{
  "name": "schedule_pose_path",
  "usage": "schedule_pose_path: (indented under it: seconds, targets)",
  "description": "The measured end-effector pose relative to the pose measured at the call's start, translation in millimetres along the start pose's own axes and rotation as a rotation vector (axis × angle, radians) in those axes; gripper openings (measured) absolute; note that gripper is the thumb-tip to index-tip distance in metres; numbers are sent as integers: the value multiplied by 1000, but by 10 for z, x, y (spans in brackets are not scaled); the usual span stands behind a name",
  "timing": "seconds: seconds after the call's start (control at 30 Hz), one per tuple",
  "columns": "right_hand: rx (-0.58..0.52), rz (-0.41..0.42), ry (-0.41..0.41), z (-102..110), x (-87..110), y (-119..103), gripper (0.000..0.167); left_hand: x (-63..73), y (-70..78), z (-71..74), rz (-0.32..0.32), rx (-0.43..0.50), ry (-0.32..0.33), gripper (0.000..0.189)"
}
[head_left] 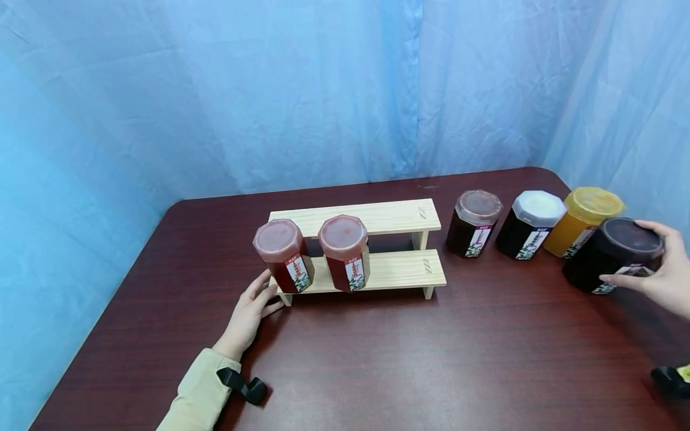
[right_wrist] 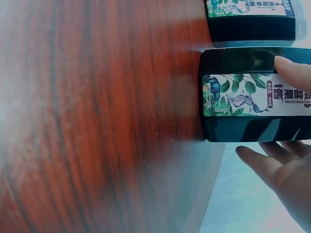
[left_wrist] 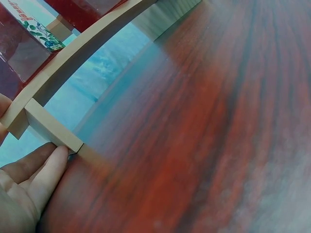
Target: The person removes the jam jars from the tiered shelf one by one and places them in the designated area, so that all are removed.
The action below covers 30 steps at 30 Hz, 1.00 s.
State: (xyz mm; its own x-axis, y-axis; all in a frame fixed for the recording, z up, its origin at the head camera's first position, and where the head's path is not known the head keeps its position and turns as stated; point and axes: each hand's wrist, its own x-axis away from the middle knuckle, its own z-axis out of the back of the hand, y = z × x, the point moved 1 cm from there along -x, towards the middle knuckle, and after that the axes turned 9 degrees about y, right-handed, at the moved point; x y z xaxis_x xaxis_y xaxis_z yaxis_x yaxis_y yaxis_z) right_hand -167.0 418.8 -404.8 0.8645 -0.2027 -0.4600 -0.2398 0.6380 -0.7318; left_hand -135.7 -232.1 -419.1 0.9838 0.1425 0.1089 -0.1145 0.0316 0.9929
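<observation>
At the right edge in the head view, my right hand [head_left: 665,266] is around a dark jam jar [head_left: 584,260] with a black lid, standing on the table. The right wrist view shows the thumb [right_wrist: 290,73] on its label and the other fingers along its opposite side. My left hand [head_left: 250,311] touches the left end of a two-tier wooden rack [head_left: 393,272]. Fingertips [left_wrist: 60,158] rest against the rack's leg [left_wrist: 53,126] in the left wrist view. Two red jam jars stand on the lower tier, a left one [head_left: 277,263] and a right one [head_left: 336,263].
Left of the held jar stand a yellow jar [head_left: 560,236], a dark jar with a white lid [head_left: 512,230] and a dark jar with a greyish lid [head_left: 460,233]. Blue curtains [head_left: 302,96] hang behind the dark wooden table [head_left: 377,359].
</observation>
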Motion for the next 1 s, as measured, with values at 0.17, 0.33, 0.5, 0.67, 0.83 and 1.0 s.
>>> schedule_pose_path:
  seconds: [0.17,0.33,0.5,0.67,0.83,1.0]
  targets:
    - [18,19,-1,10,23,-117,108,-2,-2,-2,0,8,0,50]
    - [39,32,4,12,41,-162,107,-2,4,-2,6,4,3,51]
    - [69,42,13,11,24,1,110,9,10,-3,8,-1,0,51]
    - [163,35,23,20,-19,333,112,12,7,-7,5,4,-4,51]
    - [238,8,71,59,-57,640,110,12,7,-8,3,3,-3,51]
    - [274,-72,106,64,-81,750,108,7,4,-3,6,5,0,51]
